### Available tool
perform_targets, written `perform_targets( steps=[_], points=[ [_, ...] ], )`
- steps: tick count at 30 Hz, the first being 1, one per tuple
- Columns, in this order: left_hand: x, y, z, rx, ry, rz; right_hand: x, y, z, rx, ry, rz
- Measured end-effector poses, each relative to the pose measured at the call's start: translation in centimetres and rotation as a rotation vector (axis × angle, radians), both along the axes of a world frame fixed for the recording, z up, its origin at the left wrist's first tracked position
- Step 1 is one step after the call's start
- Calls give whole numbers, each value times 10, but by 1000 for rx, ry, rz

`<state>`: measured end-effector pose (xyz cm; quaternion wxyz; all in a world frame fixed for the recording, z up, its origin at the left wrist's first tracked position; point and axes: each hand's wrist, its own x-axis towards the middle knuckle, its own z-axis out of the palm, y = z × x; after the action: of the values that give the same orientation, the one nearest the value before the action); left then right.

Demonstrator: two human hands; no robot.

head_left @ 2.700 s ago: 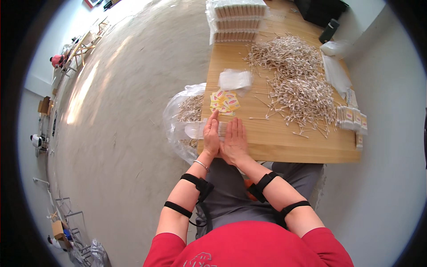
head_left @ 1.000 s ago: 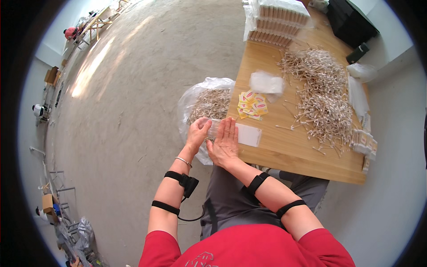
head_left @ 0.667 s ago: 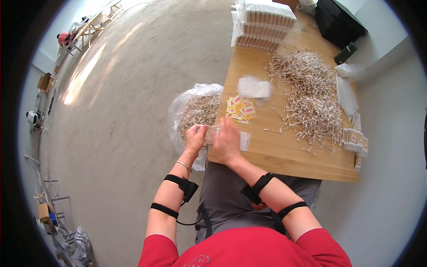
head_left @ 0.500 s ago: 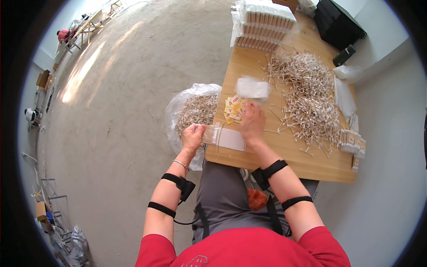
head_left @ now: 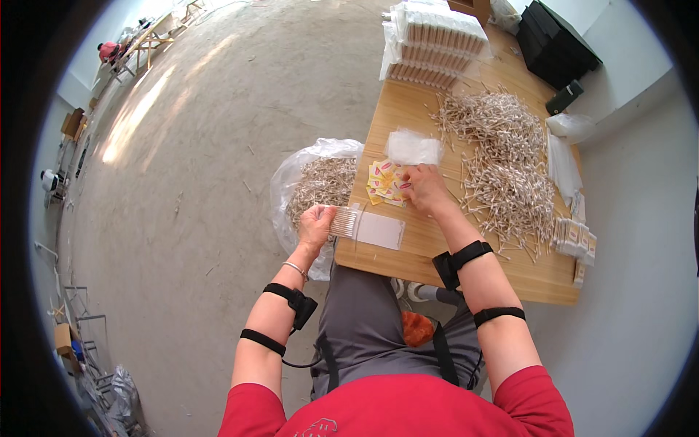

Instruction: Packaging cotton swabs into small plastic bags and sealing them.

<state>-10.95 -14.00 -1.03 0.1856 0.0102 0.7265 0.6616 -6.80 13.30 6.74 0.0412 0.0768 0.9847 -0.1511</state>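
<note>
My left hand (head_left: 316,226) is closed on the end of a small clear bag of cotton swabs (head_left: 343,222), held level at the table's left edge. The bag's other end meets a flat white rectangular card (head_left: 381,230) lying on the wood. My right hand (head_left: 428,191) is at the right side of a loose pile of small yellow-and-white printed cards (head_left: 381,180). Its fingertips are bent together on one of these cards. Just beyond the pile lies a stack of clear empty plastic bags (head_left: 413,147).
Loose cotton swabs (head_left: 510,167) are heaped on the right of the wooden table (head_left: 437,251). Filled small packs (head_left: 573,237) stand at its right edge. Bundled swab packs (head_left: 437,44) and a black box (head_left: 555,44) are at the far end. A swab-filled plastic sack (head_left: 320,182) sits left of the table.
My right hand has moved slightly right, away from the white card, showing more of that card and of the printed card pile. My left hand keeps its hold on the bag of swabs.
</note>
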Motion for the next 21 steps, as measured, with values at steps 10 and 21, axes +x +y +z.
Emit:
perform_targets(
  steps=[10,21],
  points=[
    [0,0,2,-74,45,-23,5,-1,-1,-64,91,-57],
    [-1,-1,-10,-107,81,15,12,-2,-8,-106,130,-45]
  ],
)
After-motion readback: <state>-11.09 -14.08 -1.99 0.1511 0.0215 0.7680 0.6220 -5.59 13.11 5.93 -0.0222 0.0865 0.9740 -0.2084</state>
